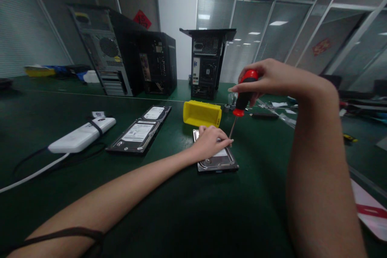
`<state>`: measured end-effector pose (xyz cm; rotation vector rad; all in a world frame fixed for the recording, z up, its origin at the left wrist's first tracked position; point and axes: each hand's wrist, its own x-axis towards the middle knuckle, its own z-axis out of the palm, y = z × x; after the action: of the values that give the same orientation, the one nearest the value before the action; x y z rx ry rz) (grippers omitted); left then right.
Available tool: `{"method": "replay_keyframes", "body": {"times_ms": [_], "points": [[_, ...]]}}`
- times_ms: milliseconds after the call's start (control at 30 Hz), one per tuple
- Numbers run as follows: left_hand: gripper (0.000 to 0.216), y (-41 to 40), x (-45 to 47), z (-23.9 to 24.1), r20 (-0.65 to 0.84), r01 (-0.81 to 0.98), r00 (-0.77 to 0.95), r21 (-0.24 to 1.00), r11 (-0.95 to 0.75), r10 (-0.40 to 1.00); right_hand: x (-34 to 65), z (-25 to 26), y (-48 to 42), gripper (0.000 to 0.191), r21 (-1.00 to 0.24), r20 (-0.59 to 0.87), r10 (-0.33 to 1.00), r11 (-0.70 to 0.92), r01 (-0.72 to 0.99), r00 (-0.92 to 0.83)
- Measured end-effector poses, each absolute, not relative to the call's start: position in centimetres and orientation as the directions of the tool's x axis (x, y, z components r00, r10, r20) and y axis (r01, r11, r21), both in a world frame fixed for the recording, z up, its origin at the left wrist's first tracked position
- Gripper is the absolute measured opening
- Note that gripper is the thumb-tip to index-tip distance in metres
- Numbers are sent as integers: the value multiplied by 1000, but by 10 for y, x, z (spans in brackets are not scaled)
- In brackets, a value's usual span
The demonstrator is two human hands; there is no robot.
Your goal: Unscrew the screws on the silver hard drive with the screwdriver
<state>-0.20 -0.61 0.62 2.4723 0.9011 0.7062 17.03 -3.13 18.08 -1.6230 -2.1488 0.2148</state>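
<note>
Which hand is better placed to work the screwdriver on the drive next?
Right, probably. The right hand grips the screwdriver by its handle, tip down at the drive. The left hand rests on the drive, fingertips by the tip, likely steadying it.

A dark green counter (169,209) is carrying everything. A bare hard drive (217,162) is lying flat directly under the left grip (211,141), touching it. A yellow plastic bin (202,113) is sitting just beyond that grip. Two more hard drives (139,135) are lying end to end to the left of the left grip. A white power strip (81,136) with its white cable (30,175) is resting farther left. Three computer towers (208,64) are standing well beyond both grips. A black marker (264,116) is lying below the right grip (266,78).
</note>
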Motion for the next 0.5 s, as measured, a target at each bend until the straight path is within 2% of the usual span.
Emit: {"method": "replay_keyframes", "body": {"times_ms": [133,367,500], "points": [[28,-6,-2,5,319,468,666,525,-711,674,172,181,-30,33,-395,227,959,250,884,-170],[26,-6,-4,6,315,464,668,532,-708,674,170,181,-32,30,-523,152,973,229,821,-175],[27,-6,-4,5,317,463,668,531,-709,673,168,182,-34,31,-488,171,955,296,821,-242]]}}
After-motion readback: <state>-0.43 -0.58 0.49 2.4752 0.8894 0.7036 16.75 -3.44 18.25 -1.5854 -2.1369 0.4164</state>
